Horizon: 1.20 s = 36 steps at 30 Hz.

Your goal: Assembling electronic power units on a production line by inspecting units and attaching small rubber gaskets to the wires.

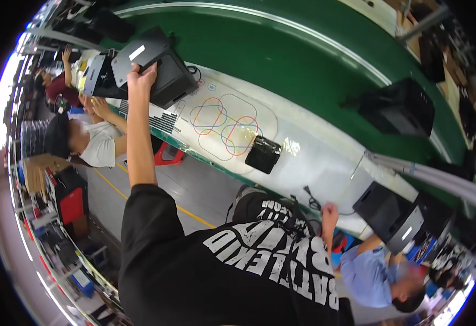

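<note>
My left hand (140, 75) reaches far out and grips the near edge of a black box-shaped device (167, 76) whose dark grey lid (137, 54) is tilted up. The device stands at the left end of a white work table (314, 157), by the green conveyor belt (303, 54). My right hand (329, 211) is closed in a fist at the table's near edge, just right of a thin black cable (308, 196). Nothing shows inside the fist. A small glossy black square part (262, 154) lies on the table between my hands, beside coloured outline markings (224, 122).
Another black box (398, 106) rides on the belt, and one more (382, 209) stands at the table's right end. A person in a white shirt and black cap (88, 142) works on the left, a person in a blue shirt (365, 271) on the right. A red stool (168, 155) is under the table.
</note>
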### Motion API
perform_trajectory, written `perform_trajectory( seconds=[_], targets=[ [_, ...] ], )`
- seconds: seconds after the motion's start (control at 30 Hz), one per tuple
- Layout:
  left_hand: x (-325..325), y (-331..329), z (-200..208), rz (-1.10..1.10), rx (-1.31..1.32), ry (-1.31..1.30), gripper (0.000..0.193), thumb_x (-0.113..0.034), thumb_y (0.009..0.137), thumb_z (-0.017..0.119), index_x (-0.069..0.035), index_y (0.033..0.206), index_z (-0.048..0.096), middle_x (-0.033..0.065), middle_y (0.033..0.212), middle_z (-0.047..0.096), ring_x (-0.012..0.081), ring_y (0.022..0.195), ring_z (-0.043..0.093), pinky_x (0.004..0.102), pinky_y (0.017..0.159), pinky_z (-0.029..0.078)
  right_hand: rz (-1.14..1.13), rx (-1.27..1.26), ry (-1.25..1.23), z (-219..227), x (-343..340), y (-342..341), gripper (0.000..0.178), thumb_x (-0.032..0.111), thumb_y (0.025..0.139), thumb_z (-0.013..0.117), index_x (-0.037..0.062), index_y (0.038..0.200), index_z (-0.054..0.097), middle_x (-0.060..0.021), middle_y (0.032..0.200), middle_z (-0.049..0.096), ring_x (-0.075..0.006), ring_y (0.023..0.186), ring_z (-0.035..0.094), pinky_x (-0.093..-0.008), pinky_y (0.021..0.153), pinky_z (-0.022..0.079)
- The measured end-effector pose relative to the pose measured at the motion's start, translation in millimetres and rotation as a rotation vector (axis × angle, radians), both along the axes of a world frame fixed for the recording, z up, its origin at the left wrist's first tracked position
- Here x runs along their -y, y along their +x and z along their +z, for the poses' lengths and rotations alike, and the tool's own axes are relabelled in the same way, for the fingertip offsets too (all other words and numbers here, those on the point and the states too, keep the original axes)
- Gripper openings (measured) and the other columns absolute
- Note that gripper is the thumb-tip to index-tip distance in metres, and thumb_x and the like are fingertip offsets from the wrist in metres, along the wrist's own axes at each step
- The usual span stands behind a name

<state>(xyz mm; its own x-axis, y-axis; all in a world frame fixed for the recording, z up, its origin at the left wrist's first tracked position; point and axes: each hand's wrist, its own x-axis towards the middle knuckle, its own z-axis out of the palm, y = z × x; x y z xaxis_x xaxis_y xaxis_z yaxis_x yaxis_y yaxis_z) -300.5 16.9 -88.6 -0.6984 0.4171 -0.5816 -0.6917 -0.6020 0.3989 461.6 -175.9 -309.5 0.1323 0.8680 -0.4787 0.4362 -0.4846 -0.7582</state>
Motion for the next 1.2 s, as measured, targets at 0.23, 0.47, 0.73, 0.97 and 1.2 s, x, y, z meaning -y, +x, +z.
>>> perform_trajectory(
  seconds=[0.23,0.47,0.73,0.97,1.2],
  targets=[
    [34.1,159.0,149.4,-0.852,-0.062,0.23,0.024,-0.012,0.094,0.053,0.005,0.111,0.052,0.016,0.122,0.056,0.028,0.12,0.049,0.0403,0.106,0.035,-0.018,-0.918,-0.583,77.3,-163.0,-182.3,0.081,0.061,0.084,0.051,-0.0064,0.129,0.043,-0.0224,0.12,0.056,-0.0299,0.113,0.054,-0.0398,0.096,0.042],
    [22.7,296.4,178.6,-1.302,-0.083,0.41,0.028,-0.011,0.099,0.04,0.007,0.116,0.053,0.0166,0.119,0.059,0.025,0.112,0.057,0.0366,0.099,0.045,-0.235,-2.382,-0.716,41.1,-194.5,-158.0,0.056,0.045,0.089,0.057,-0.0094,0.099,0.049,-0.0252,0.109,0.058,-0.0389,0.104,0.055,-0.0547,0.097,0.038],
    [2.9,364.7,68.2,-1.132,-0.098,-0.072,0.027,-0.017,0.098,0.044,0.003,0.113,0.054,0.0125,0.113,0.062,0.0233,0.106,0.059,0.0337,0.096,0.046,-0.795,-1.05,-0.004,153.3,-125.8,-45.1,0.016,0.025,0.09,0.057,0.0114,0.081,0.057,-0.0021,0.076,0.057,-0.0181,0.078,0.059,-0.0409,0.07,0.049],
    [31.7,358.5,-170.1,-0.938,0.452,0.128,0.033,-0.014,0.095,0.027,0.003,0.104,0.055,0.0125,0.097,0.064,0.0219,0.082,0.065,0.031,0.067,0.057,-0.429,-0.248,0.083,158.9,-160.9,-16.6,0.026,0.031,0.086,0.059,0.0084,0.098,0.058,-0.0032,0.101,0.058,-0.0142,0.096,0.052,-0.0298,0.086,0.039],
    [62.6,411.9,-240.4,-0.837,0.671,0.016,0.034,-0.02,0.093,0.031,-0.005,0.1,0.06,0.0065,0.095,0.067,0.0193,0.08,0.065,0.0289,0.062,0.055,-0.26,-0.076,-0.04,117.1,-179.4,6.4,0.039,0.034,0.088,0.054,0.0027,0.112,0.059,-0.0112,0.111,0.061,-0.0213,0.109,0.052,-0.0297,0.094,0.035]
  ],
)
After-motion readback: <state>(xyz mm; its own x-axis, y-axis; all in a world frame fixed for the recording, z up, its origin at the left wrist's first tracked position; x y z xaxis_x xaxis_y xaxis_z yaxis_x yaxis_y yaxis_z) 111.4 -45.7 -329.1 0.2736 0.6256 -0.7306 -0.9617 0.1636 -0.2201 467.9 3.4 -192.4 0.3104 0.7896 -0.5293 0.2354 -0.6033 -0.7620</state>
